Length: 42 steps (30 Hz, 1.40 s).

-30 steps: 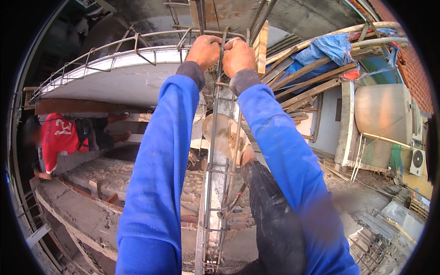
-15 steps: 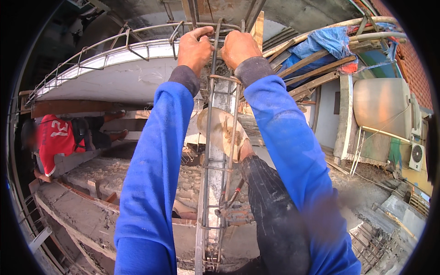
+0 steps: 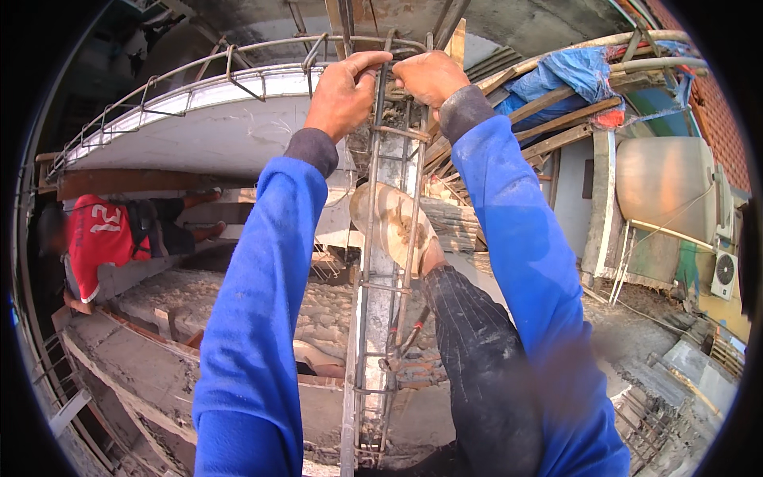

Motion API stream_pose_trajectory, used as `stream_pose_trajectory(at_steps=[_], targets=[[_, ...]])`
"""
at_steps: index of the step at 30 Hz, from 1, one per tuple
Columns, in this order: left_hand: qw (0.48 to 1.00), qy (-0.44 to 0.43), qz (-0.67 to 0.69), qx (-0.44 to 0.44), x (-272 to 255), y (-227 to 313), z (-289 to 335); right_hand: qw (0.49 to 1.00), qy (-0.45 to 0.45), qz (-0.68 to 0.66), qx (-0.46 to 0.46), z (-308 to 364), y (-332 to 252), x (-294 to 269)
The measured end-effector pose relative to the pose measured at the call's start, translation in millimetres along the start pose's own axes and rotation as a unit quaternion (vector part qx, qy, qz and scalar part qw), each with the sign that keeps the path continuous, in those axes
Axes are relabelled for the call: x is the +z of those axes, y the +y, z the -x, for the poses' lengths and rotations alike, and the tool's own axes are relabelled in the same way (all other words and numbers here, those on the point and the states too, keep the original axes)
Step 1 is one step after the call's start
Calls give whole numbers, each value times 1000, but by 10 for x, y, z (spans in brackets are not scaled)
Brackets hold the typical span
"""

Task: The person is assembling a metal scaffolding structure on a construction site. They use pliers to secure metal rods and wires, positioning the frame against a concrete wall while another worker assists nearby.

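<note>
Both my hands are at the far end of a narrow rebar cage [image 3: 367, 238], by a bent steel bar. My left hand [image 3: 343, 94] is closed, its index finger pointing right across the bar and its thumb bent under. Just right of the bar, my right hand [image 3: 433, 79] pinches with its fingertips close to the left index finger. Whatever the fingers hold is too small to make out. Below them, a stirrup [image 3: 401, 133] crosses the cage. My foot in a worn, mud-stained sandal [image 3: 389, 222] rests at the cage, over a pale concrete strip.
A second rebar cage [image 3: 230, 67] curves away left along a white wall [image 3: 199, 139]. A person in a red shirt [image 3: 103, 232] bends over at the left. Timber planks [image 3: 556, 123] and a blue tarp [image 3: 568, 75] lie at the right. Rough masonry [image 3: 238, 310] is below.
My hands have shifted slightly right and down in the picture, with the whole view. The right hand has turned, its fingertips now showing near the left index finger.
</note>
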<state>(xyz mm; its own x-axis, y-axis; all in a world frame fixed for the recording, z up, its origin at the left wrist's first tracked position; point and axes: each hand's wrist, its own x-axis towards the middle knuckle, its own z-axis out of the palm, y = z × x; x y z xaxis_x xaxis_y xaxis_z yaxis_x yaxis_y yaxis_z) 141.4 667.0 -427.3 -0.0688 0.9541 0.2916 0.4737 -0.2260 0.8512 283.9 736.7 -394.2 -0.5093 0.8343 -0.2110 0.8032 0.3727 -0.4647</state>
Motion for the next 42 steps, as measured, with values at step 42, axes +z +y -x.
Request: stream_pose_trajectory(at_steps=[42], targets=[[999, 22, -19, -36, -26, -31, -195, 973, 165, -161, 22, 102, 116, 138]])
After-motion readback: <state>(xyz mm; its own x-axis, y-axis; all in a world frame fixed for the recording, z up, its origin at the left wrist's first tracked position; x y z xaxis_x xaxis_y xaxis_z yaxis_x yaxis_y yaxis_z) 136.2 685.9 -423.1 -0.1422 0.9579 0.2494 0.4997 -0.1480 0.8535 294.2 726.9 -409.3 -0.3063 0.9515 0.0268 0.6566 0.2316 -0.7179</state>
